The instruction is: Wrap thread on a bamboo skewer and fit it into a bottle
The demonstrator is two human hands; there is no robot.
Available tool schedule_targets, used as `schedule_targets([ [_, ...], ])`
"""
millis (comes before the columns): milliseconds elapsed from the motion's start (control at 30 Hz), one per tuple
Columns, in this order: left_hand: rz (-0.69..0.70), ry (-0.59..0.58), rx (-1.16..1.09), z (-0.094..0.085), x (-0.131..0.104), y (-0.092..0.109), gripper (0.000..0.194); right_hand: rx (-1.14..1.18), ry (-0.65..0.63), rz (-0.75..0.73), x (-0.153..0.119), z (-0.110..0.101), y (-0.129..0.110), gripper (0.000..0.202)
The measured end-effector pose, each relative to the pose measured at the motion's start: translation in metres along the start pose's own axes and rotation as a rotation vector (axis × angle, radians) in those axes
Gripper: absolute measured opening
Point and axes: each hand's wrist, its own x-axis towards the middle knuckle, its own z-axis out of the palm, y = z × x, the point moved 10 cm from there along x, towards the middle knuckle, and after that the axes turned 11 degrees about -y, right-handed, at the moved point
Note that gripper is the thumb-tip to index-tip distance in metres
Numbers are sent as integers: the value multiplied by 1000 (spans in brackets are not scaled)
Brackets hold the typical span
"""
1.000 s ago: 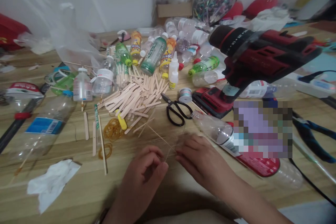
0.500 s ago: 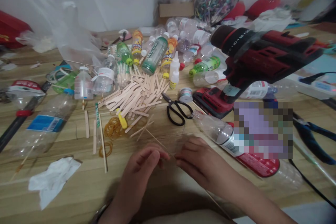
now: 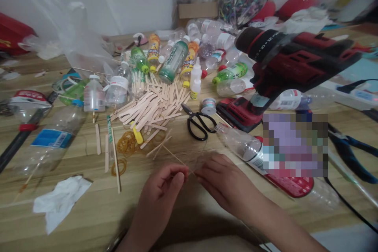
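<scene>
A thin wooden stick [image 3: 174, 154] slants from small crossed sticks on the table down to my fingers. My right hand [image 3: 221, 181] is closed round its lower part, fingertips pressed together. Just left of it my left hand [image 3: 167, 189] is pinched, thumb against forefinger, beside the stick; what it pinches is too small to make out. Ahead of my hands are black-handled scissors [image 3: 198, 123], a pile of flat craft sticks [image 3: 144, 108], a yellow tool [image 3: 137, 134] and rubber bands [image 3: 127, 144].
A red and black drill [image 3: 283, 59] stands at the right, with a red-labelled bottle [image 3: 295, 183] and blue-handled pliers [image 3: 351, 153] near it. Many plastic bottles lie at the back. A crumpled tissue [image 3: 60, 201] and a blue-labelled bottle [image 3: 51, 138] are at left.
The fingers of my left hand have closed into a pinch beside the stick. My right hand has stayed almost in place, and the view has shifted very slightly.
</scene>
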Motion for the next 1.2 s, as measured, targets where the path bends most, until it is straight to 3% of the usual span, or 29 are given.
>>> schedule_targets([
  [433,161,-136,315,21,-9,13,19,77,196,105,-17,-6,18,21],
  [633,95,-173,335,28,-8,4,19,101,309,126,-26,-6,19,20],
  [1033,-87,-71,146,19,-3,-15,34,64,500,208,-39,-18,15,19],
  [1200,-107,-50,152,17,-3,-12,27,40,519,171,-40,-23,13,23],
])
